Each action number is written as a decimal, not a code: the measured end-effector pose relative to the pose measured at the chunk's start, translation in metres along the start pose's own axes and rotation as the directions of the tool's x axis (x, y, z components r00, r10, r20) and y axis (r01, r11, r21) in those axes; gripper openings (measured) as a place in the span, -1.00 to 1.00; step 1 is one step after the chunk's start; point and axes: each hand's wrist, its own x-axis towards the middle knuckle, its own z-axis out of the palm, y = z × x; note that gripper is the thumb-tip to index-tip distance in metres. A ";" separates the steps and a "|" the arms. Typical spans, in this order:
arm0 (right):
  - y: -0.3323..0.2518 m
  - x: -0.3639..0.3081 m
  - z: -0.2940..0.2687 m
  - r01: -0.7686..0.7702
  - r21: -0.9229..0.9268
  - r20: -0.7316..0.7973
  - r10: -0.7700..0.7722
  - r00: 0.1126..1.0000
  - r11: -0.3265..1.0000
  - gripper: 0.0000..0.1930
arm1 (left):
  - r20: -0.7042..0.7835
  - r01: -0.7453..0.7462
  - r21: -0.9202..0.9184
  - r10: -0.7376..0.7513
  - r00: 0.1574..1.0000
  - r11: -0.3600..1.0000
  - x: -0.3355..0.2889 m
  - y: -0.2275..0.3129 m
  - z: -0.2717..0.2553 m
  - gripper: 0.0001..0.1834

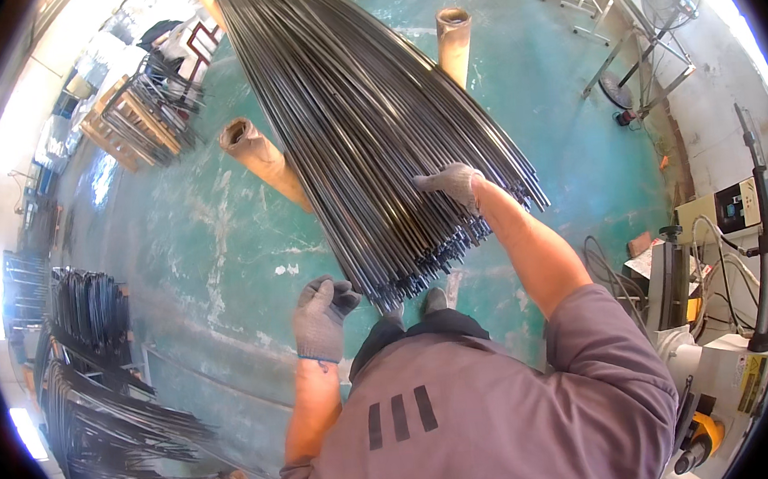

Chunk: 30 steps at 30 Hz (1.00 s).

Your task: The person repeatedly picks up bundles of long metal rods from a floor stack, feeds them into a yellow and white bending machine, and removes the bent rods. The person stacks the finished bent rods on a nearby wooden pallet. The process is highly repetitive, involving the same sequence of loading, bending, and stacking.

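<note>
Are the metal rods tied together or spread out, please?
Spread out: the metal rods lie side by side, no tie visible.

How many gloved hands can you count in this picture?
2: the left hand, partly curled, beside the near ends of the rods; the right hand, over the rods, toward their right side. No others show; parts of each are hidden.

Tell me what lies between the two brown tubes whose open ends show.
In the head view, the bundle of long dark rods spans the stretch between the left tube and the right tube.
</note>
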 end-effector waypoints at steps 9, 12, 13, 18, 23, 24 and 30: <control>-0.015 -0.006 0.001 -0.037 -0.110 -0.050 0.031 0.998 0.993 -0.52 | 0.114 0.038 0.013 -0.039 0.993 0.999 0.039 0.014 0.008 -0.82; -0.020 -0.020 0.005 -0.073 0.105 -0.044 0.077 0.996 0.992 -0.49 | 0.132 0.036 0.023 -0.039 0.990 0.999 0.048 0.019 0.007 -0.83; 0.004 0.000 0.006 -0.047 0.255 0.010 0.046 0.999 0.966 -0.45 | 0.149 0.042 0.032 -0.046 0.988 0.999 0.053 0.017 0.007 -0.83; -0.035 -0.028 0.022 -0.185 -0.324 -0.151 0.143 0.978 0.928 -0.26 | 0.232 0.114 0.187 -0.157 0.960 0.976 0.072 0.009 0.016 -0.81; 0.030 -0.093 0.047 -0.219 -0.462 -0.233 0.121 0.965 0.859 -0.29 | 0.346 0.095 0.302 -0.202 0.916 0.949 0.098 0.007 0.056 -0.73; 0.030 -0.131 0.054 -0.263 -0.392 -0.291 0.153 0.944 0.882 -0.35 | 0.361 0.102 0.317 -0.219 0.907 0.943 0.106 0.004 0.063 -0.71; 0.118 -0.321 0.126 -0.655 -0.274 -0.497 0.479 0.724 0.704 -0.60 | 0.597 0.342 0.208 -0.396 0.697 0.916 0.154 -0.008 0.108 -0.66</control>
